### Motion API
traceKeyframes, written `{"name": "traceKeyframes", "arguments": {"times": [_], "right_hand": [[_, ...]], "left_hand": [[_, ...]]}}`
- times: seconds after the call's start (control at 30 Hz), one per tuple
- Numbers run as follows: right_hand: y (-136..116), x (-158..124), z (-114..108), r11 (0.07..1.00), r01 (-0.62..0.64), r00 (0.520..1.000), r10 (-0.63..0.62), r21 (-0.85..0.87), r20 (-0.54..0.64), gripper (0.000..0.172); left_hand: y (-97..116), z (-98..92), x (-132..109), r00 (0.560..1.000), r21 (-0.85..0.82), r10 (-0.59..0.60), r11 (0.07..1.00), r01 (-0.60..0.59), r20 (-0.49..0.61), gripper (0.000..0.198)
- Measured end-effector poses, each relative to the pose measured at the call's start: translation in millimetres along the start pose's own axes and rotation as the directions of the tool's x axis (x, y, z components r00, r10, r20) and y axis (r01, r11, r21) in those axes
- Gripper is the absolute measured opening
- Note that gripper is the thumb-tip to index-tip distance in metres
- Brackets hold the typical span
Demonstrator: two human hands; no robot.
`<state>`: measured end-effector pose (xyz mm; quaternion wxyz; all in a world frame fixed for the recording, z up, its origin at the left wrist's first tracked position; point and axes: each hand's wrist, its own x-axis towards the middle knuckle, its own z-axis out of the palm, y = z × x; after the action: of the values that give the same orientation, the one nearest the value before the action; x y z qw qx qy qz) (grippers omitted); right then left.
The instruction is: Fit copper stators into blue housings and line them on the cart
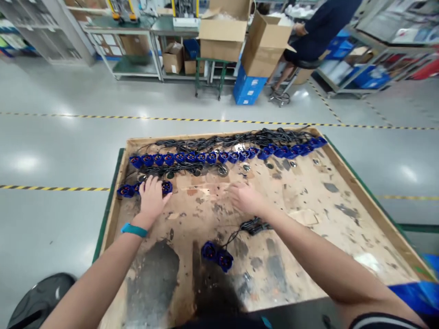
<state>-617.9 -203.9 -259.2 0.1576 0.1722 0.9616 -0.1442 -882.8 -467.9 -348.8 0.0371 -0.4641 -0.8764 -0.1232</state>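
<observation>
A worn wooden board (346, 183) carries a long back row of blue plug connectors (226, 156) with black cables (240, 139) bundled behind them. A shorter second row of blue connectors (126, 190) starts at the left. My left hand (151, 197) lies on that short row, fingers spread over a connector whose end (167, 187) shows beside it. My right hand (244, 197) rests flat on the bare board near the middle, fingers stretched out, holding nothing. Two more blue connectors (216, 256) with a coiled black cable (255, 225) lie near my right forearm.
The board sits on a green-edged table (107, 208). Yellow-black floor tape (206, 120) runs across the grey floor. Beyond stand cardboard boxes (264, 43), blue crates (248, 87), metal benches (137, 45), and a seated person (318, 32) on a stool.
</observation>
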Motion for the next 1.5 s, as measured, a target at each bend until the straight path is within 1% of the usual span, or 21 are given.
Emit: {"name": "traceKeyframes", "arguments": {"times": [0.07, 0.1, 0.13, 0.17, 0.2, 0.27, 0.3, 0.33, 0.4, 0.5, 0.6, 0.67, 0.8, 0.9, 0.97, 1.03, 1.17, 1.2, 1.37, 1.43, 1.5], "right_hand": [[27.1, -52.1, 12.4, 0.998, -0.061, 0.996, 0.059, 0.031, 0.064, 0.049], [37.2, -74.5, 19.9, 0.994, -0.102, 0.991, 0.098, 0.033, 0.089, 0.059], [44.2, -93.0, 27.9, 0.99, -0.139, 0.985, 0.135, 0.029, 0.107, 0.069], [47.8, -107.1, 36.0, 0.986, -0.163, 0.98, 0.16, 0.021, 0.116, 0.076], [48.4, -116.8, 43.8, 0.985, -0.172, 0.979, 0.17, 0.01, 0.111, 0.079], [43.0, -125.2, 57.0, 0.987, -0.159, 0.984, 0.16, -0.013, 0.082, 0.075], [38.7, -126.0, 62.1, 0.989, -0.146, 0.987, 0.147, -0.021, 0.067, 0.071], [34.5, -125.9, 66.2, 0.991, -0.132, 0.989, 0.134, -0.025, 0.063, 0.064], [28.2, -125.0, 72.7, 0.995, -0.1, 0.991, 0.1, -0.009, 0.093, 0.047], [25.6, -120.0, 78.3, 0.997, -0.045, 0.99, 0.036, 0.066, 0.139, 0.025], [22.7, -95.4, 71.9, 0.994, 0.01, 0.997, -0.018, 0.107, 0.078, 0.026], [16.5, -62.4, 57.7, 0.996, 0.049, 0.999, -0.05, 0.071, 0.011, 0.035], [-3.7, 24.4, 17.1, 0.998, 0.024, 0.998, -0.027, -0.054, -0.057, 0.047], [-23.7, 69.7, -3.1, 0.992, -0.064, 0.99, 0.049, -0.111, -0.131, 0.044], [-38.2, 80.5, -3.6, 0.996, -0.039, 0.985, 0.024, -0.086, -0.169, 0.039], [-52.0, 80.3, 5.7, 0.999, 0.041, 0.988, -0.041, -0.003, -0.15, 0.043], [-73.5, 79.7, 34.7, 0.982, 0.085, 0.992, -0.067, 0.17, -0.109, 0.08], [-77.8, 82.7, 40.2, 0.976, 0.079, 0.992, -0.057, 0.203, -0.112, 0.083], [-99.2, 96.9, 44.3, 0.965, 0.0, 0.992, 0.033, 0.264, -0.123, 0.039], [-108.6, 100.4, 44.4, 0.971, -0.066, 0.985, 0.1, 0.231, -0.139, 0.038], [-114.2, 110.5, 52.0, 0.978, -0.044, 0.982, 0.08, 0.206, -0.173, 0.044]], "left_hand": [[8.0, -2.3, -12.0, 0.998, -0.057, 0.063, 0.996, -0.065, -0.032, 0.076], [16.8, -5.5, -20.6, 0.987, -0.101, 0.161, 0.981, -0.163, -0.024, 0.082], [28.7, -9.6, -30.4, 0.952, -0.159, 0.306, 0.94, -0.301, 0.007, 0.085], [43.4, -14.1, -40.9, 0.879, -0.23, 0.474, 0.862, -0.452, 0.048, 0.087], [60.2, -18.7, -51.7, 0.772, -0.308, 0.63, 0.753, -0.581, 0.085, 0.09], [96.7, -25.8, -71.4, 0.564, -0.436, 0.815, 0.559, -0.705, 0.133, 0.099], [114.4, -27.7, -79.7, 0.502, -0.471, 0.852, 0.507, -0.722, 0.147, 0.101], [130.2, -28.2, -86.6, 0.469, -0.485, 0.867, 0.486, -0.727, 0.167, 0.1], [153.7, -25.8, -96.3, 0.454, -0.463, 0.861, 0.506, -0.728, 0.228, 0.085], [165.5, -19.9, -103.0, 0.474, -0.402, 0.823, 0.566, -0.719, 0.313, 0.054], [157.0, -18.9, -98.7, 0.53, -0.365, 0.775, 0.63, -0.686, 0.343, 0.04], [145.0, -18.8, -85.3, 0.613, -0.315, 0.707, 0.706, -0.634, 0.353, 0.037], [114.0, -11.5, -34.7, 0.833, -0.148, 0.449, 0.893, -0.425, 0.323, 0.034], [91.3, -5.2, 0.7, 0.923, -0.049, 0.278, 0.96, -0.275, 0.266, 0.058], [77.9, -5.1, 11.4, 0.947, -0.006, 0.222, 0.974, -0.227, 0.232, 0.071], [65.6, -8.4, 11.8, 0.948, 0.002, 0.24, 0.969, -0.246, 0.207, 0.069], [43.8, -15.5, 5.0, 0.913, 0.002, 0.347, 0.935, -0.356, 0.215, 0.051], [39.6, -15.7, 5.4, 0.912, 0.019, 0.348, 0.933, -0.36, 0.218, 0.049], [33.7, -9.0, 15.7, 0.944, 0.062, 0.308, 0.946, -0.317, 0.115, 0.044], [37.5, -4.1, 17.6, 0.946, 0.03, 0.322, 0.946, -0.323, 0.042, 0.041], [40.7, 2.7, 20.6, 0.958, -0.01, 0.286, 0.958, -0.286, -0.028, 0.043]]}}
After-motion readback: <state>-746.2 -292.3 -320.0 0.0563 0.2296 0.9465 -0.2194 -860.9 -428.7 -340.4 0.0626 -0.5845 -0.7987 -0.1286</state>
